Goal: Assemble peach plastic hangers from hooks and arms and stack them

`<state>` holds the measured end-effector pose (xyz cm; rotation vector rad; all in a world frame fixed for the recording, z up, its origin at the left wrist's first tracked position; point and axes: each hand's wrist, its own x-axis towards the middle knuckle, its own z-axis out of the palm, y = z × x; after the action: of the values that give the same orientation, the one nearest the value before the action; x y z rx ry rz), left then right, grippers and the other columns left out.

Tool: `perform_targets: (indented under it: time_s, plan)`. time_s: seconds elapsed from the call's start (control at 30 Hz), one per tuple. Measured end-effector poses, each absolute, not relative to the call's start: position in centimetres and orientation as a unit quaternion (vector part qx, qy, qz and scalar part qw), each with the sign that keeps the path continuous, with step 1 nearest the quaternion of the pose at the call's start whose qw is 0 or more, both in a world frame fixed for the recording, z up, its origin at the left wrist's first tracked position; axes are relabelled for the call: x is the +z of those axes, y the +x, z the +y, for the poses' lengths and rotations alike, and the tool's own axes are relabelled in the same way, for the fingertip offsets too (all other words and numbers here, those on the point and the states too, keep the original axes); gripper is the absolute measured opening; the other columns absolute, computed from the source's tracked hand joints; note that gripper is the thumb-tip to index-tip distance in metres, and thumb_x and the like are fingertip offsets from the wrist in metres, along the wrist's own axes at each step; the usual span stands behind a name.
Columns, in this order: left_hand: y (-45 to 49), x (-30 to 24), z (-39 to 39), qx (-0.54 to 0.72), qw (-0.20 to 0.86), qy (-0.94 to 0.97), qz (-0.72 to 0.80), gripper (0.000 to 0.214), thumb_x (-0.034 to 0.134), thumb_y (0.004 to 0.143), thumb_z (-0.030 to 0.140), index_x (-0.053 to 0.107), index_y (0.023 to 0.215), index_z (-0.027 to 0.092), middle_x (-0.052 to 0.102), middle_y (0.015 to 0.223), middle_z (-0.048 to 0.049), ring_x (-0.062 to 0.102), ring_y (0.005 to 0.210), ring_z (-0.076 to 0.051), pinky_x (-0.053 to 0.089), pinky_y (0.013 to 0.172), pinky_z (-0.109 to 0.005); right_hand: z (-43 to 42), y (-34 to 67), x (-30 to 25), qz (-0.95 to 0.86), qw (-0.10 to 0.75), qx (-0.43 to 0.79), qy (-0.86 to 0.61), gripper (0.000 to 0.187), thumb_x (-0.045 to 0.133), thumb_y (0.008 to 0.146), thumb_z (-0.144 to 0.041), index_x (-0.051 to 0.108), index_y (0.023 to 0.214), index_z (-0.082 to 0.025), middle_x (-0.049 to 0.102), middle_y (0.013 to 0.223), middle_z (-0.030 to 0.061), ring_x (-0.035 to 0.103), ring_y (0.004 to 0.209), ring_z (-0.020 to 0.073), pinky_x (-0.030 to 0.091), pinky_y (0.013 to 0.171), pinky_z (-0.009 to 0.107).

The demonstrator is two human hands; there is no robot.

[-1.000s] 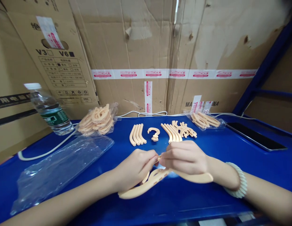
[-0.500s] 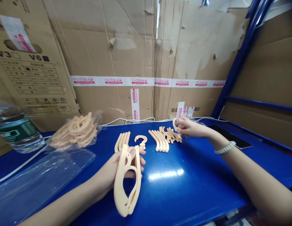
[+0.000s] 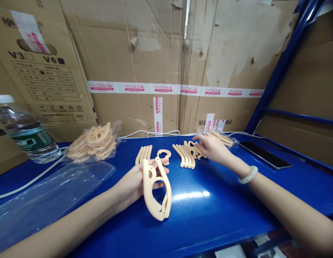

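Note:
My left hand [image 3: 134,182] is closed around a folded hanger body [image 3: 150,200], made of beige plastic arms joined at the near end. Just beyond it, a beige hanger hook [image 3: 164,154] lies on the table, partly covered by my fingers. A row of slim curved strips [image 3: 142,154] lies left of the hook. Another row of curved strips [image 3: 184,157] is on its right. My right hand [image 3: 211,146] reaches over a pile of small beige pieces [image 3: 194,147], fingers apart at its edge. The hand hides part of the pile.
A plastic bag of beige parts [image 3: 95,143] and a water bottle [image 3: 32,138] stand at left, behind a flat clear bag [image 3: 61,200]. Another bag of parts [image 3: 222,139] and a phone [image 3: 264,154] lie at right. Cardboard [image 3: 144,61] walls the back.
My right hand has moved left onto the small-piece pile; the bagged parts behind it show more. The hanger body in my left hand has shifted slightly right, its arms spread wider.

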<state>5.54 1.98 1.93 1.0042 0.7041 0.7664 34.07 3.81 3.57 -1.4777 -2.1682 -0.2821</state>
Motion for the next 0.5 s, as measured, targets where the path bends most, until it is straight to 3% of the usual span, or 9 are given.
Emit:
perform_targets:
  time_s: [0.1, 0.2, 0.3, 0.5]
  plan:
    - [5.7, 2.1, 1.9, 0.356, 0.754, 0.443, 0.330, 0.021, 0.058, 0.089, 0.016, 0.073, 0.104, 0.014, 0.071, 0.087, -0.0089, 0.065, 0.078, -0.018, 0.058, 0.071, -0.029, 0.7, 29.9, 4.6, -0.886, 0.281, -0.021, -0.367, 0.023, 0.058, 0.092, -0.023, 0.059, 0.113, -0.017, 0.064, 0.093, 0.0059, 0.058, 0.086, 0.0172, 0.047, 0.079, 0.032]
    - [5.8, 2.1, 1.9, 0.363, 0.750, 0.431, 0.347, 0.023, 0.053, 0.092, 0.017, 0.071, 0.107, 0.014, 0.072, 0.092, -0.0111, 0.067, 0.079, -0.020, 0.058, 0.070, -0.031, -2.0, 26.6, 4.7, -0.950, 0.225, 0.011, -0.215, 0.014, 0.056, 0.094, -0.023, 0.063, 0.105, -0.017, 0.061, 0.099, 0.0073, 0.053, 0.095, 0.0175, 0.044, 0.084, 0.031]
    - [5.8, 2.0, 1.8, 0.368, 0.748, 0.427, 0.350, 0.026, 0.050, 0.095, 0.022, 0.068, 0.112, 0.012, 0.073, 0.092, -0.0133, 0.068, 0.079, -0.021, 0.057, 0.070, -0.030, -3.1, 25.3, 3.7, -0.967, 0.173, -0.054, -0.181, 0.016, 0.050, 0.098, -0.023, 0.064, 0.098, -0.018, 0.062, 0.099, 0.0059, 0.051, 0.093, 0.0170, 0.040, 0.081, 0.031]
    - [5.7, 2.0, 1.3, 0.399, 0.745, 0.404, 0.350, 0.045, 0.034, 0.101, 0.040, 0.062, 0.117, 0.008, 0.073, 0.097, -0.0173, 0.070, 0.085, -0.024, 0.056, 0.073, -0.031, -2.4, 25.0, 1.5, -0.947, 0.201, -0.187, -0.168, 0.018, 0.047, 0.098, -0.014, 0.063, 0.089, -0.017, 0.064, 0.089, 0.0034, 0.053, 0.083, 0.0162, 0.035, 0.072, 0.031]
